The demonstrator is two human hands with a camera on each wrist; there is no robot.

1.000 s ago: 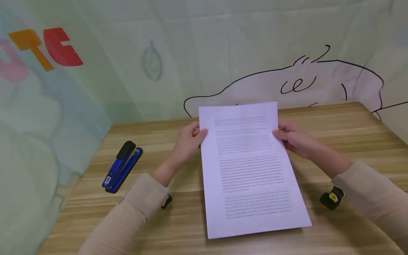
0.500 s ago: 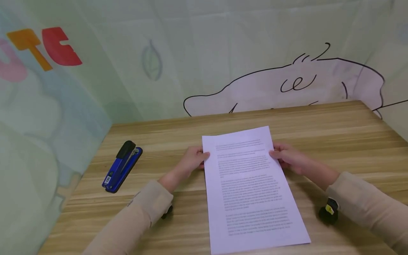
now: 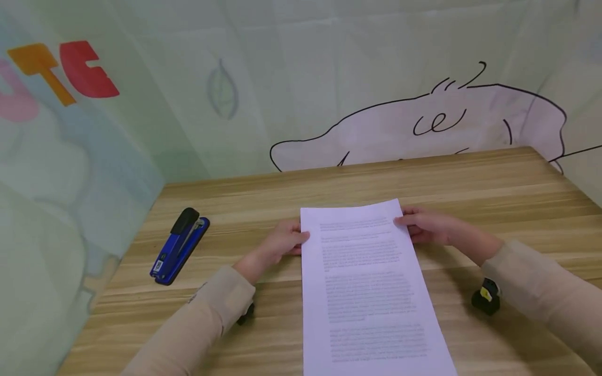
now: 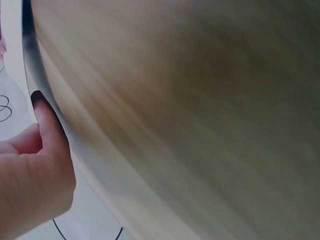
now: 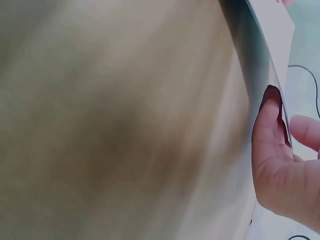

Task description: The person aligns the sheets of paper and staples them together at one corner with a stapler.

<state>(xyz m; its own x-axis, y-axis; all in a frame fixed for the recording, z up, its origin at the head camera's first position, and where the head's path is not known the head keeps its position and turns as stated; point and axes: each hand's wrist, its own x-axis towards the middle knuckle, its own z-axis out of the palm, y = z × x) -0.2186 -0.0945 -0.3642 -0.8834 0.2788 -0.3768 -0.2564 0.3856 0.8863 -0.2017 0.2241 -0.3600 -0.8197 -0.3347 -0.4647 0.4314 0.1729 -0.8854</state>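
Observation:
A white printed paper (image 3: 369, 292), covered in lines of text, is in the middle of the head view, its near end cut off by the frame. My left hand (image 3: 278, 243) pinches its left edge near the far end, thumb on top and fingers beneath. On the opposite edge, my right hand (image 3: 430, 226) grips it the same way. Both wrist views show fingers under the paper, which is held above the tabletop there. Whether it is one sheet or a thin stack, I cannot tell. A blue and black stapler (image 3: 178, 248) lies left of my left hand, untouched.
The wood-grain table (image 3: 244, 203) ends at a printed fabric backdrop (image 3: 282, 83) behind it and on the left. Black wrist-worn devices sit under both cuffs, such as the one at my right wrist (image 3: 486, 296).
Both hands have brought the paper down and toward me, so its far edge sits lower and its near end leaves the view. The stapler has stayed put.

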